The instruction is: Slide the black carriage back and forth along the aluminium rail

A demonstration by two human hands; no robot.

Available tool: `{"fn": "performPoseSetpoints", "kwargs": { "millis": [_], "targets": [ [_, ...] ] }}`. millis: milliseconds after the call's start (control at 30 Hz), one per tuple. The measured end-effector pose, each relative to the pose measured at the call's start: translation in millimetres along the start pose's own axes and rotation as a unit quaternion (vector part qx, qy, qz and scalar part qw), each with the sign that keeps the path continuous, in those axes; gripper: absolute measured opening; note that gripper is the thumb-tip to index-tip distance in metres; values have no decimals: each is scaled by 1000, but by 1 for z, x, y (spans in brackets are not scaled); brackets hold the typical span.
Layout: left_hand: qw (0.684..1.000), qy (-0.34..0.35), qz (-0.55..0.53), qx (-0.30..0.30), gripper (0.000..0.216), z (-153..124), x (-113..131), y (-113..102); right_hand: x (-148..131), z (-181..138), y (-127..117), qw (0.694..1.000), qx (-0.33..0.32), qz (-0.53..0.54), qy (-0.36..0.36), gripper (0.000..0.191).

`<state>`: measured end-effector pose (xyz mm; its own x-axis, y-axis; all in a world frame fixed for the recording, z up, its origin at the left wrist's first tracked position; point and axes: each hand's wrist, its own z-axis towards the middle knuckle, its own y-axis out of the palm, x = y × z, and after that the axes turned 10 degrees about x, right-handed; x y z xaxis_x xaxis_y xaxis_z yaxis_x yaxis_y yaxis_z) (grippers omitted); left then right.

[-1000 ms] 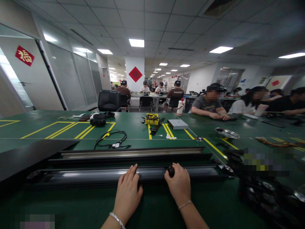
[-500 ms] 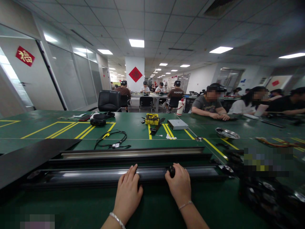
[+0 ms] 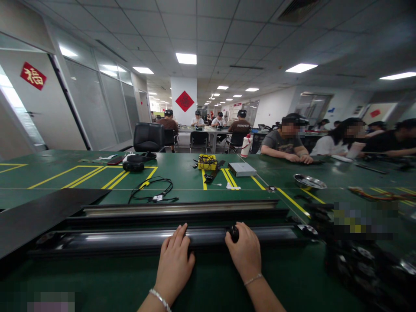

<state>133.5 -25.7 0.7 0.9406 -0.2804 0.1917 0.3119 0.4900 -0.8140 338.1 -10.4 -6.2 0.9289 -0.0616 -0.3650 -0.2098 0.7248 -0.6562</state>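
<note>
So the left hand lay open across a long dark bar on the green table, gripping nothing, probably just steadying it. The right hand was curled around a black knob over that bar, likely for control.

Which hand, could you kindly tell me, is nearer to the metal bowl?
Right. The right hand, holding a round black part on the long bar, is on the near side of the bowl and to its left; the left hand touches the same bar, farther left.
</note>
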Motion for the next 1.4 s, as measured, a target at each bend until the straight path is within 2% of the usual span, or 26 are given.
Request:
{"fn": "performPoseSetpoints", "kwargs": {
  "millis": [1400],
  "targets": [
    [1000,9,2,3,24,-1,0,0,9,6,-1,999,-11,7,33,30]
  ]
}}
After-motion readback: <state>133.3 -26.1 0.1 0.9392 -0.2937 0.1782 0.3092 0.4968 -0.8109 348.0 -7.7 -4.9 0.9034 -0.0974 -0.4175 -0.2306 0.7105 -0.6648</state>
